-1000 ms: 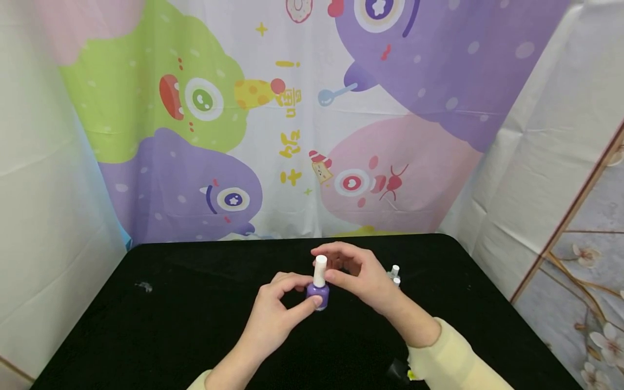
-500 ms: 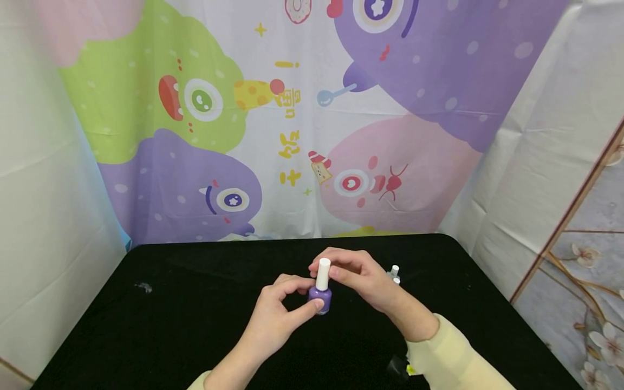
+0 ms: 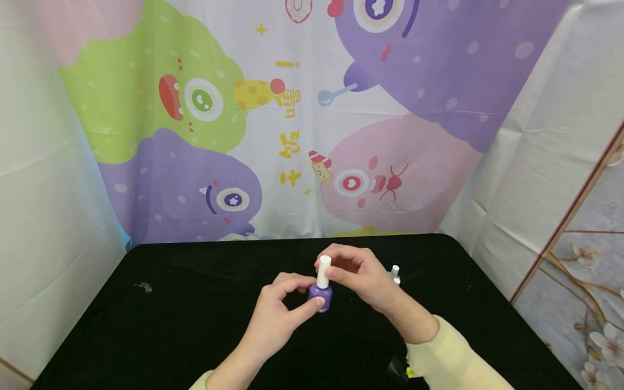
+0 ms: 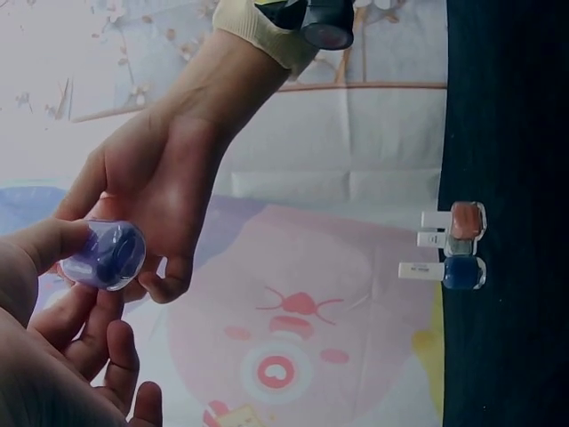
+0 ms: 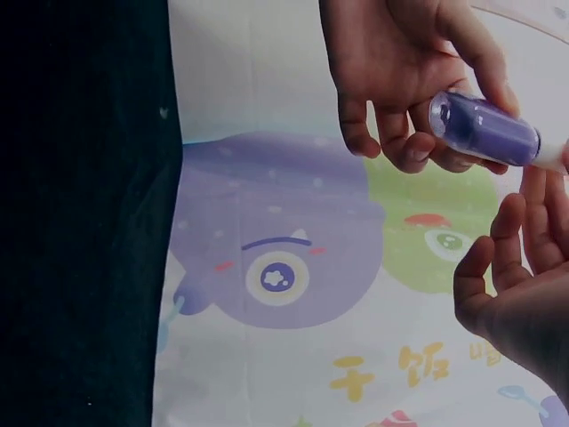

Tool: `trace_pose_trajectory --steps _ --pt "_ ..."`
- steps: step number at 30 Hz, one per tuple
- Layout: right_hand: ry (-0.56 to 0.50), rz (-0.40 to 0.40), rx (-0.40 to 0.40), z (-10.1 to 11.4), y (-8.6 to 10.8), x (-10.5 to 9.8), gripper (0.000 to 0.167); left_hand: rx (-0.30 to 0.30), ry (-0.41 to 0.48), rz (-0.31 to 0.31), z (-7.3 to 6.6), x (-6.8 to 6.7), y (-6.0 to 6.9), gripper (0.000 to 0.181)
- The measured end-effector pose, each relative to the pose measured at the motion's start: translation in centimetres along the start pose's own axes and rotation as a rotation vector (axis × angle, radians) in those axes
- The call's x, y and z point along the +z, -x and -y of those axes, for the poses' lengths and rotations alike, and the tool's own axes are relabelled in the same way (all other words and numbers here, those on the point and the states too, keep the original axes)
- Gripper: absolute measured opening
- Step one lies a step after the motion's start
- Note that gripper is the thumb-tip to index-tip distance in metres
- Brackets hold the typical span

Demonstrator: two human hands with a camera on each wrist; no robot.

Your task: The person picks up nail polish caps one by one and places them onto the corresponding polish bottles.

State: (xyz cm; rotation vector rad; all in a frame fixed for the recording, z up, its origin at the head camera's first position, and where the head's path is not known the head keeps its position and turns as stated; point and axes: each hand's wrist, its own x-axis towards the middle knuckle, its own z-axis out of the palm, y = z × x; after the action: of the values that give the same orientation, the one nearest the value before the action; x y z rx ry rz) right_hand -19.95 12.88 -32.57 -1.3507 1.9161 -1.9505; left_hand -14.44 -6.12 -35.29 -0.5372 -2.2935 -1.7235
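A nail polish bottle (image 3: 319,298) of purple polish, with a long white cap (image 3: 324,272), is held nearly upright above the black table. My left hand (image 3: 279,309) pinches its glass body between thumb and fingers. At the cap, my right hand (image 3: 361,276) has its thumb on the near side and fingers behind, pinching it. The left wrist view shows the bottle's base (image 4: 111,255) end-on. In the right wrist view the purple glass (image 5: 484,132) lies between the left thumb and fingers, while the cap is partly cut off by the frame's edge.
Beyond my right forearm, white caps (image 3: 395,269) of other bottles show. In the left wrist view these are an orange-red bottle (image 4: 467,221), a clear one (image 4: 460,244) and a dark blue one (image 4: 464,272). The black table (image 3: 195,325) ends at a cartoon curtain (image 3: 287,211).
The bottle has shifted slightly right. My right fingers slid and loosened around the cap half a second ago, and now they are closer about it again. The left hand keeps its grip.
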Motion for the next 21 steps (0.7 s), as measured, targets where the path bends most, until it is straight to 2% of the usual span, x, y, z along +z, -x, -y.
trace_pose_trajectory --steps 5,10,21 --pt "0.074 -0.07 0.02 0.12 -0.03 0.3 0.018 0.018 -0.01 -0.034 0.07 0.14 0.06 0.022" --pt "0.136 -0.128 0.043 0.38 -0.01 0.65 0.015 0.038 -0.013 -0.054 0.06 0.25 0.05 0.022" --pt "0.175 -0.167 0.068 0.43 -0.01 0.94 0.013 0.018 -0.015 -0.049 0.07 0.31 0.06 0.022"
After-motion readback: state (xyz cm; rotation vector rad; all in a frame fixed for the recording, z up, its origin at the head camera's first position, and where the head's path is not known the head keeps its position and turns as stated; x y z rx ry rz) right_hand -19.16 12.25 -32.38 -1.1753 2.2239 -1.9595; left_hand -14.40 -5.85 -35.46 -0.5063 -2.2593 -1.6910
